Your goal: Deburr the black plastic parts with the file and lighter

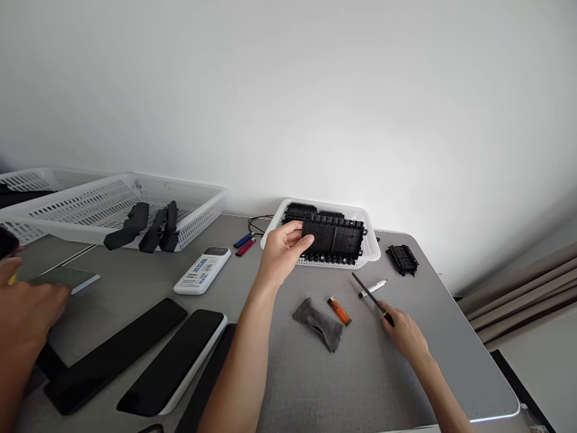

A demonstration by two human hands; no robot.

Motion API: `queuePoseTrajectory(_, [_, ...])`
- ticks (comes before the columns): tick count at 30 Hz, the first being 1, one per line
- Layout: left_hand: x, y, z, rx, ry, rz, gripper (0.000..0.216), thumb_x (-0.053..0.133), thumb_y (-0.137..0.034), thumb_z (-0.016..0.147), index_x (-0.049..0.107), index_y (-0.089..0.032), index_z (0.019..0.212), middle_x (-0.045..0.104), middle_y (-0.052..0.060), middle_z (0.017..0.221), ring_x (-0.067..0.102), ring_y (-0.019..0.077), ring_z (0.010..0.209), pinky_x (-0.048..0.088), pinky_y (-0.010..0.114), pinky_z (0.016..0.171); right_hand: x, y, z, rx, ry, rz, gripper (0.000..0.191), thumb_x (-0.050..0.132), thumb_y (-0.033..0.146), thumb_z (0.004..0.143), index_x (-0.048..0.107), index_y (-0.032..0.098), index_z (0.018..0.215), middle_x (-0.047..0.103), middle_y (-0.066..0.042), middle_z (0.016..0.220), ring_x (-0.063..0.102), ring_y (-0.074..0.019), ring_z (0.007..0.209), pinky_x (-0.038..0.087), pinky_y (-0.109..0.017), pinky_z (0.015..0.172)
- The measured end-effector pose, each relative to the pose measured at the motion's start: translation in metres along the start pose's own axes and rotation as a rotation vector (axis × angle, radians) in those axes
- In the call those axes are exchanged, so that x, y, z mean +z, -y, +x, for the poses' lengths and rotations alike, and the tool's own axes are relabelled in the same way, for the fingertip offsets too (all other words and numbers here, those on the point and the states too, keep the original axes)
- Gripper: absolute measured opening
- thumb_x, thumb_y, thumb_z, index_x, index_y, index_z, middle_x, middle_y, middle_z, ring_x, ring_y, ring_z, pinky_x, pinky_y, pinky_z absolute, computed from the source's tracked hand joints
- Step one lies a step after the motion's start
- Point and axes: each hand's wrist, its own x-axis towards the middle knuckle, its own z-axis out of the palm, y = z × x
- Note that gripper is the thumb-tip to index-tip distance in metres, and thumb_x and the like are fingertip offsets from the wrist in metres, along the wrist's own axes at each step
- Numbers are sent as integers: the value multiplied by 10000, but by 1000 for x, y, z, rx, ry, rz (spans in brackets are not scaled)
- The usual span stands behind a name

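My left hand pinches a black plastic tray-like part by its left end, thumb on its face. The part is tilted up, with rows of small tabs along its long edges, in front of a small white basket that contains similar black parts. My right hand is closed around the black and yellow handle of a slim dark file, which points up and left. Beneath the file lies a white marker. An orange lighter and a crumpled grey cloth rest between my arms.
Another black part lies at the table's right. Blue and red lighters, a white power bank, and dark flat panels are leftward. Large white baskets line the wall. A co-worker's hand works at far left.
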Motion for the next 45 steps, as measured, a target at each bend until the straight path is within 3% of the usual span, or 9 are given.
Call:
queuePoseTrajectory(6, [2,-1,-1,-22,24,-10,266,802,-315,693,660,-158,854,683,5,691,603,147,676,435,244,680,0,-8,-10,-70,-27,-201,440,380,305,1024,553,337,1428,707,-41,974,699,-204,772,388,-272,588])
queuePoseTrajectory(14, [0,2,-2,-1,12,33,261,802,-324,705,670,-163,864,664,-2,680,581,142,654,426,244,655,-5,-16,-10,-48,-55,-205,448,332,319,1037,555,284,1424,695,-58,986,678,-192,714,372,-276,547])
queuePoseTrajectory(20, [-1,5,-1,12,-8,48,291,811,-341,692,679,-162,881,635,-10,649,569,143,627,433,252,634,-5,-37,-39,-93,-41,-219,437,348,305,1017,598,299,1375,680,-45,929,655,-188,645,366,-290,533])
queuePoseTrajectory(25, [0,4,-1,20,-10,44,281,802,-345,700,678,-165,876,613,-19,631,554,138,608,427,252,618,-11,-42,-55,-65,-43,-102,442,316,392,1025,633,274,1310,691,-51,970,680,-202,725,430,-301,598])
queuePoseTrajectory(33, [-1,2,-2,14,-19,26,284,804,-346,705,678,-165,883,607,-25,621,544,132,601,407,246,611,-5,5,-4,16,-201,-38,385,371,322,997,704,207,1153,710,-101,1118,712,-218,871,471,-279,688])
queuePoseTrajectory(36, [-1,-1,-2,7,-4,10,283,815,-348,693,674,-165,858,665,3,670,598,156,649,437,256,648,1,21,15,11,-235,-43,386,386,351,1013,685,207,1212,714,-107,1119,713,-230,902,470,-283,712])
queuePoseTrajectory(40, [-1,-3,-2,-2,-2,1,288,815,-361,690,680,-165,851,703,23,706,631,173,678,461,266,677,8,28,23,25,-196,-30,439,416,427,1019,620,220,1348,721,-111,1122,710,-247,954,480,-296,741])
queuePoseTrajectory(45, [-1,-4,-3,-6,-6,8,285,819,-343,692,680,-166,868,708,20,711,631,166,673,462,259,669,12,27,24,-10,-134,-19,385,457,400,1003,704,234,1247,719,-106,1176,715,-253,1000,503,-294,744])
